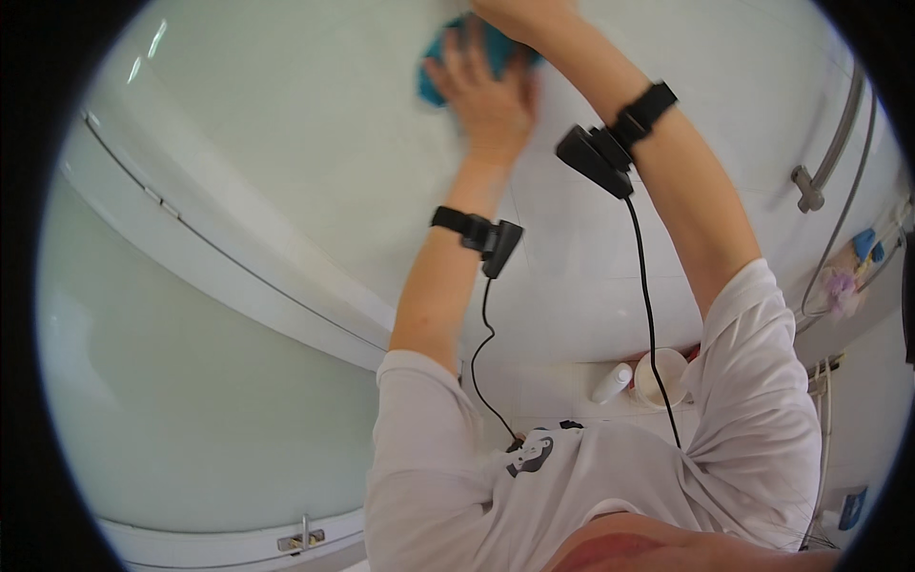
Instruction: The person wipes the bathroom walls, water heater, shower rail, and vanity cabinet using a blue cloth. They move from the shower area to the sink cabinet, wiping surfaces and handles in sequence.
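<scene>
At the top of the head view, a teal cloth (431, 74) lies against a pale, smooth upright surface (315, 114). My left hand (491, 105) rests flat on it with the fingers spread, slightly blurred. My right hand (522, 14) is at the upper edge of the picture, just above and right of the cloth. Its fingers are cut off, so I cannot see whether they touch the cloth. Both my arms are raised, and each carries a black strapped-on device with a cable.
At left is a frosted glass panel (191, 381) with a white frame and a metal latch (301, 541). A shower rail (810, 186) with a hose and a purple bath puff (841, 291) is on the right. Low down stand a white bottle (612, 383) and a pale bucket (660, 378).
</scene>
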Demonstrator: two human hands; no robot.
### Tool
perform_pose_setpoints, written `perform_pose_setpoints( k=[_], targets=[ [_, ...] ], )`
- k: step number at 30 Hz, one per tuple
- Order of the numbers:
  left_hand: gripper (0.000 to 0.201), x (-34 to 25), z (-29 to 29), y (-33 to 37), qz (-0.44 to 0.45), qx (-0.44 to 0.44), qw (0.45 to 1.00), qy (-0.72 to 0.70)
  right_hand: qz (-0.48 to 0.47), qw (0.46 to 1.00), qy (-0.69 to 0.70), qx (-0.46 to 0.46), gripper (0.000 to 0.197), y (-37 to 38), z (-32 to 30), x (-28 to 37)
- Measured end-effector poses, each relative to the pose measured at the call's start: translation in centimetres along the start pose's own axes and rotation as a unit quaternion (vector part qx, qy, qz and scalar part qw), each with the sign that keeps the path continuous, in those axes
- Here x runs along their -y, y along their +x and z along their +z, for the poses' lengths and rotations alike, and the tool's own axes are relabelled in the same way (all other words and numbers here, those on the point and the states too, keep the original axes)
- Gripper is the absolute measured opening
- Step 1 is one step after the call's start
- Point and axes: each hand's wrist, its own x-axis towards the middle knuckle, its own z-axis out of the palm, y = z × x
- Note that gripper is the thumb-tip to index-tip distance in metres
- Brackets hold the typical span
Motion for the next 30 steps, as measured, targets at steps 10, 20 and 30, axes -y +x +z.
perform_pose_setpoints(
  k=[10, 20, 30],
  targets=[
    [0.033, -2.8, -0.2, -7.4, 0.126, 0.079, 0.989, -0.017, 0.041, 0.985, 0.01, 0.169, 0.052, -12.1, -5.3, 2.0],
    [0.033, 7.8, -7.0, -15.4, -0.061, 0.068, 0.992, 0.086, 0.031, 0.969, 0.028, 0.242, 0.056, -17.0, -3.6, 4.2],
    [0.062, 5.8, -9.7, -22.5, -0.518, 0.047, 0.854, 0.019, 0.044, 0.973, 0.028, 0.225, 0.065, -17.2, -2.7, 4.8]
  ],
)
